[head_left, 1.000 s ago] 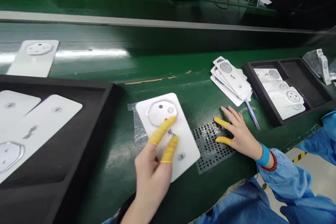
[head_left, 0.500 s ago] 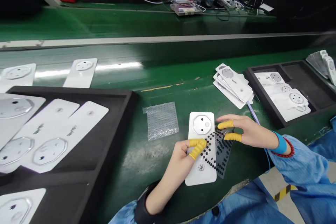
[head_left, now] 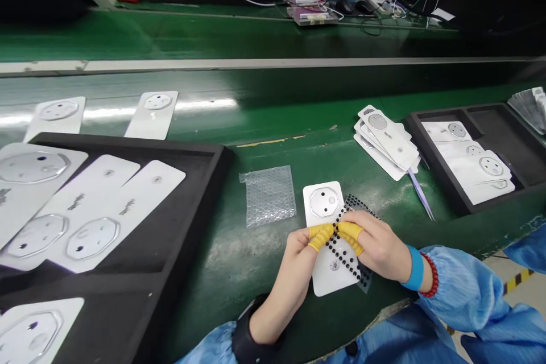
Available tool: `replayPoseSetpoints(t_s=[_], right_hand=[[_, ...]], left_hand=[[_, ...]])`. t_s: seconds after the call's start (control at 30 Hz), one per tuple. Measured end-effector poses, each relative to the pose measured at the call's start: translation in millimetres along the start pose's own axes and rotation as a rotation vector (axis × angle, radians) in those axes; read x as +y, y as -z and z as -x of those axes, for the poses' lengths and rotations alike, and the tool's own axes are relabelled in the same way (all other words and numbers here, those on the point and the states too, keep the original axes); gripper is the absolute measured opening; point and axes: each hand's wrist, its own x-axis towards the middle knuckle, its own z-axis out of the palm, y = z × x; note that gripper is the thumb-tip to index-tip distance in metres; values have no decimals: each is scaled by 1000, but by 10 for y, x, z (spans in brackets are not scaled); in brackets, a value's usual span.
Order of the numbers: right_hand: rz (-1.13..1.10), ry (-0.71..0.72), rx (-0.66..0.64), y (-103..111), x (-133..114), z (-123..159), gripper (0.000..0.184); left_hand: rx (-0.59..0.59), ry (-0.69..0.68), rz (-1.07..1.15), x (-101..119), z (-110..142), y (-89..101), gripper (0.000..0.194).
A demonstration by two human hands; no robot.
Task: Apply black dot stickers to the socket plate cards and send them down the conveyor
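Observation:
A white plate point(head_left: 325, 205) with an octagonal raised window lies on the green bench in front of me. A clear sheet of black dots point(head_left: 357, 273) lies across its lower half. My left hand point(head_left: 301, 256) is curled at the plate's left edge. Its yellow-capped fingertips press on the plate and the sheet. My right hand point(head_left: 377, 244) comes in from the right, its yellow-capped fingertips pinched on the dot sheet. The fingertips of both hands meet over the middle of the plate.
A bubble-wrap piece point(head_left: 268, 196) lies left of the plate. Black foam trays point(head_left: 200, 182) point(head_left: 430, 153) holding white plates sit on either side. A fanned plate stack point(head_left: 386, 139) and a thin purple tool point(head_left: 420, 193) lie right. Two plates point(head_left: 151, 114) rest on the belt. A person works far behind.
My left hand slid the plate off the bubble wrap to the right, under the dot sheet. My right hand closed in until its fingertips met the left ones over the plate.

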Motion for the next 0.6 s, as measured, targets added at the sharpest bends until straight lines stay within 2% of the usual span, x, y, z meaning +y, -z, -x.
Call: replayPoseSetpoints(t_s=[0.1,0.2,0.23,0.3,0.37,0.4,0.43,0.47,0.53,0.6], right_hand=[[100,164,-11,-25,39,19,24],[70,161,-102,-6,150,61,19],[29,113,-138,14,198,84,18],[-88,-32,-197,78,292,131,14],[-211,-182,-193,168,358,152,10],[-267,-251,-160,218,368,144,8],[-314,-309,-108,267,358,121,7],[-349,-350,-38,312,326,85,6],[-387,-381,121,368,207,-25,5],[-389,-331,225,365,57,-156,7]], left_hand=[[19,49,0,-10,-3,-11,26],[14,24,-87,18,-16,30,31],[41,-24,-123,38,-21,55,33],[182,-213,-231,79,-22,108,38],[361,-470,-368,84,-4,147,44],[408,-569,-415,62,11,155,49],[404,-627,-432,23,29,155,57],[348,-650,-433,-31,50,148,67],[172,-626,-449,-159,94,122,80],[29,-599,-520,-268,138,96,78]])
